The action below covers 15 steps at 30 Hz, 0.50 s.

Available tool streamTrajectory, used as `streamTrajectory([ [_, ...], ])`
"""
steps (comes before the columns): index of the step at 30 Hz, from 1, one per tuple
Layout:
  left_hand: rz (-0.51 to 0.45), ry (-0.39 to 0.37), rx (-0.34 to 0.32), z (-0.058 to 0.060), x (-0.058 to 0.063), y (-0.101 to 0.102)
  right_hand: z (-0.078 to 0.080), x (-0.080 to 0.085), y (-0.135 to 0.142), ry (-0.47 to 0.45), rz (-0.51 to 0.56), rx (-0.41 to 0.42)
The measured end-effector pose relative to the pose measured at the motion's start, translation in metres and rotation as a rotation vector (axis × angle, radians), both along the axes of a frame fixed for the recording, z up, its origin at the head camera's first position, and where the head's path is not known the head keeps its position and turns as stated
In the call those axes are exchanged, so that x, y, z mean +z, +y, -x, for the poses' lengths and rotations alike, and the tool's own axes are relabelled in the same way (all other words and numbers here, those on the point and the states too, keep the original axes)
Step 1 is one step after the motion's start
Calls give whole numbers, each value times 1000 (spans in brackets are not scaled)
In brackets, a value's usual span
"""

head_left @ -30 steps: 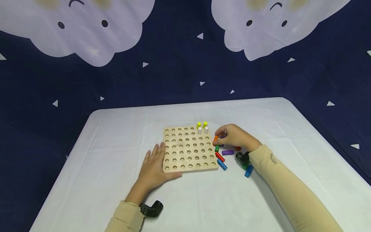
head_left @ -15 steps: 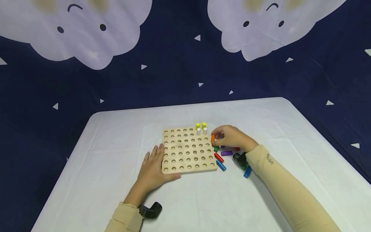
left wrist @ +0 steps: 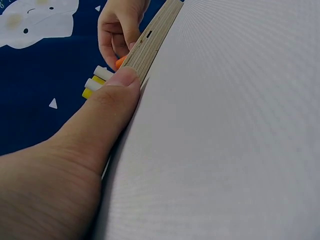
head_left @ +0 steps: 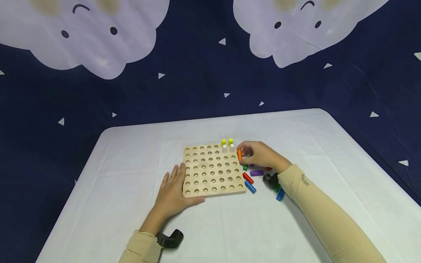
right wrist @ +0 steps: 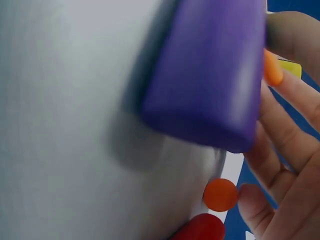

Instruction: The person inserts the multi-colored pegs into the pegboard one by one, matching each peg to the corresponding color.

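A square wooden board point(head_left: 210, 194) with rows of round holes lies on the table. My left hand point(head_left: 171, 191) rests against it, fingers along its left side and thumb along the front edge. In the left wrist view that thumb point(left wrist: 97, 117) lies on the board's edge. Between thumb and fingertips, my right hand point(head_left: 261, 154) pinches an orange peg point(head_left: 239, 155) upright at the board's right edge. Two yellow pegs point(head_left: 231, 141) and two white pegs point(head_left: 224, 148) stand in the far right corner holes. The right wrist view shows the pinched orange peg point(right wrist: 272, 69) partly hidden behind a purple peg point(right wrist: 205, 75).
Loose pegs lie right of the board: a green one point(head_left: 245, 168), a red one point(head_left: 248, 178), a purple one point(head_left: 257, 173) and blue ones point(head_left: 250, 186). Another orange peg point(right wrist: 221, 195) shows under my right hand. A dark blue cloth hangs behind the white table point(head_left: 217, 230).
My right hand has moved slightly left with the orange peg, from beside the green peg up to the board's right edge. The left hand stays in place on the board.
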<state>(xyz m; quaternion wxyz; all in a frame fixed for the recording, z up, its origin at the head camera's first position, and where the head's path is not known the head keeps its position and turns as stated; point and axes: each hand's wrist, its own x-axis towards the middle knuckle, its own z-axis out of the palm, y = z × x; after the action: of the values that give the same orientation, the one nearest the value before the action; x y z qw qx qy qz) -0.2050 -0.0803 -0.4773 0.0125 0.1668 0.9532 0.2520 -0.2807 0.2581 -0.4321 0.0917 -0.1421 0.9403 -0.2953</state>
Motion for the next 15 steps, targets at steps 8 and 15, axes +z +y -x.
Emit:
streamTrajectory([
  [8,6,-10,0,-1,1,0,-1,-2,0,-13,65,25],
  [15,12,-14,3,-1,3,0,-4,1,0,16,83,1],
])
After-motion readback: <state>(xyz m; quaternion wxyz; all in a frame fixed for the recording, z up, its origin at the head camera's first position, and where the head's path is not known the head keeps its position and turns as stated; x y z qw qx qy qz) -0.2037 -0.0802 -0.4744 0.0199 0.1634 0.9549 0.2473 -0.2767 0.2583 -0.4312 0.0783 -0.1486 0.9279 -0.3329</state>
